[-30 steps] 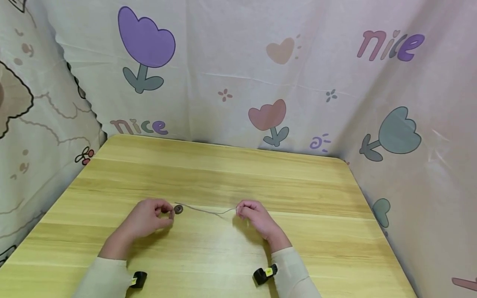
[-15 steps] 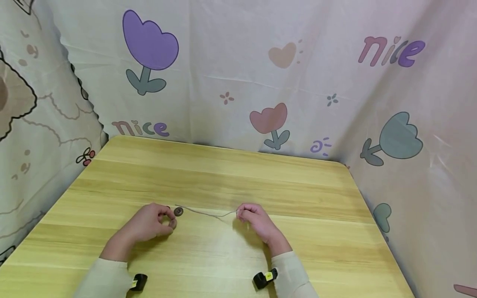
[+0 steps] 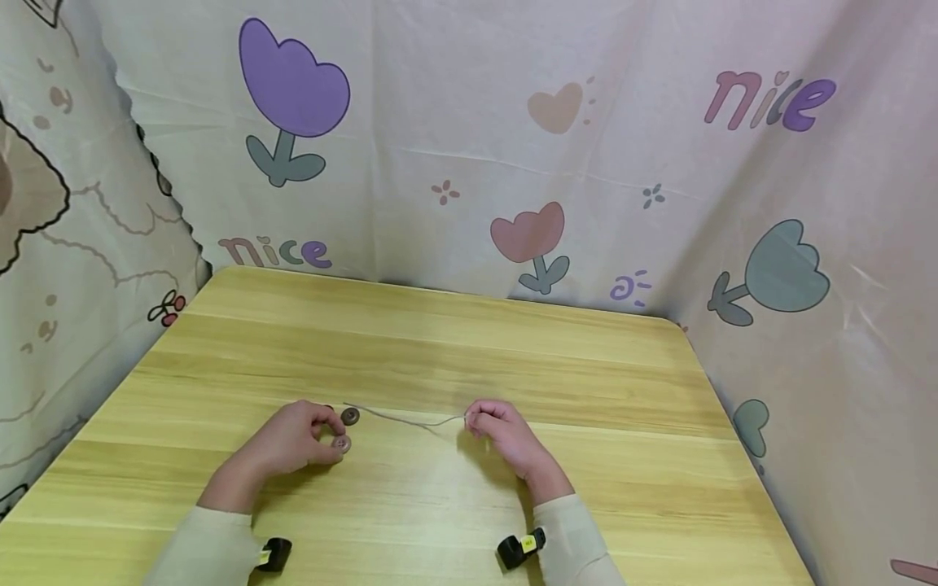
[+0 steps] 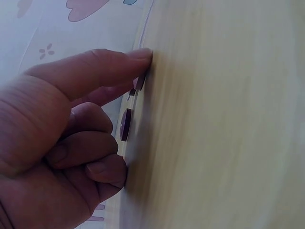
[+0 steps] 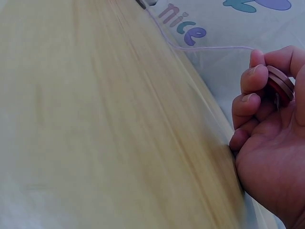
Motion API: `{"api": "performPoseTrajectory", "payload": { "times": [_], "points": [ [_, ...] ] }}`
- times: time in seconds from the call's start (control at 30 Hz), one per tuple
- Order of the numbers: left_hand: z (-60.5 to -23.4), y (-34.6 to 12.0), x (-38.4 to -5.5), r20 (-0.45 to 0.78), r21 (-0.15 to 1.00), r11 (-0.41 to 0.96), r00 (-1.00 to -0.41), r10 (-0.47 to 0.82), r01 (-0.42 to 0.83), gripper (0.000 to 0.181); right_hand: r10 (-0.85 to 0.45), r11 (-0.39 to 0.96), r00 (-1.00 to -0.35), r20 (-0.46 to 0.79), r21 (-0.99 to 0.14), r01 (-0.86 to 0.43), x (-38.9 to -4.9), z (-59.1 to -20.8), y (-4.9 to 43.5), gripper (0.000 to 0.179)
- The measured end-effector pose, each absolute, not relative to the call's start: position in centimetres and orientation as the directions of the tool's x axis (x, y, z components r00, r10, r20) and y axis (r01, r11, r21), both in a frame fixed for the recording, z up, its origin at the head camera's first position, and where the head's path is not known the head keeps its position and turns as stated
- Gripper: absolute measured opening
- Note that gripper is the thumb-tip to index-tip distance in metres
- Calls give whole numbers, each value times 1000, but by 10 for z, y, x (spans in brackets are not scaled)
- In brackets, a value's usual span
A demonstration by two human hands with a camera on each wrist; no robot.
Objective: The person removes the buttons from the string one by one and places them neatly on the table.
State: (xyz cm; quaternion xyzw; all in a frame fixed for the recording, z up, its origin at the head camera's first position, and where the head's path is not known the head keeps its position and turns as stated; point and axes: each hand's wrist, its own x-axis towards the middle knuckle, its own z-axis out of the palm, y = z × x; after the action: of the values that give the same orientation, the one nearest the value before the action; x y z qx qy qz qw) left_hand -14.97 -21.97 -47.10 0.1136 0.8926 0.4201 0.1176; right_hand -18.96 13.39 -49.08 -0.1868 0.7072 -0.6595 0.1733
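In the head view, my left hand (image 3: 289,439) is low over the wooden table, thumb and index finger pinching a brown button (image 3: 341,443) at their tips. A second, darker button (image 3: 350,417) lies just beyond those fingertips. The left wrist view shows another button (image 4: 125,125) in front of the curled fingers; in the head view the hand mostly hides it. My right hand (image 3: 506,435) pinches one end of a thin cord (image 3: 399,419), whose other end lies by the dark button. Several reddish-brown discs (image 5: 281,86) sit stacked inside the right hand's fingers.
The wooden table (image 3: 440,350) reaches back to a printed cloth backdrop (image 3: 410,106), which also rises along both sides. A black camera sits at each wrist, the left one (image 3: 275,555) and the right one (image 3: 519,549), beside the pale sleeves.
The button in my left fingertips has come into view and turned from tilted to face up. My left hand has drawn slightly nearer the body. The right hand keeps its hold on the cord.
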Motion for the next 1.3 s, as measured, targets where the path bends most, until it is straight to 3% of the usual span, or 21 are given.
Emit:
{"api": "performPoseTrajectory", "payload": {
  "times": [0.2,0.47,0.73,0.93,1.3],
  "points": [
    [-471,-218,-149,-118,772,629,-951,287,94,18,-495,52,-869,7,-998,-38,-189,-491,135,19],
    [-469,-216,-148,-115,789,611,-964,240,59,34,-499,49,-866,-6,-999,-21,-190,-491,133,21],
    [-458,-203,-156,-71,800,594,-969,238,87,31,-494,58,-869,-6,-998,-27,-189,-490,133,21],
    [-453,-182,-163,-90,861,504,-955,282,67,32,-494,60,-870,8,-997,-44,-190,-491,135,21],
    [-450,-143,-173,-17,782,587,-936,353,208,28,-491,57,-871,10,-997,-44,-190,-492,134,19]
  ]
}}
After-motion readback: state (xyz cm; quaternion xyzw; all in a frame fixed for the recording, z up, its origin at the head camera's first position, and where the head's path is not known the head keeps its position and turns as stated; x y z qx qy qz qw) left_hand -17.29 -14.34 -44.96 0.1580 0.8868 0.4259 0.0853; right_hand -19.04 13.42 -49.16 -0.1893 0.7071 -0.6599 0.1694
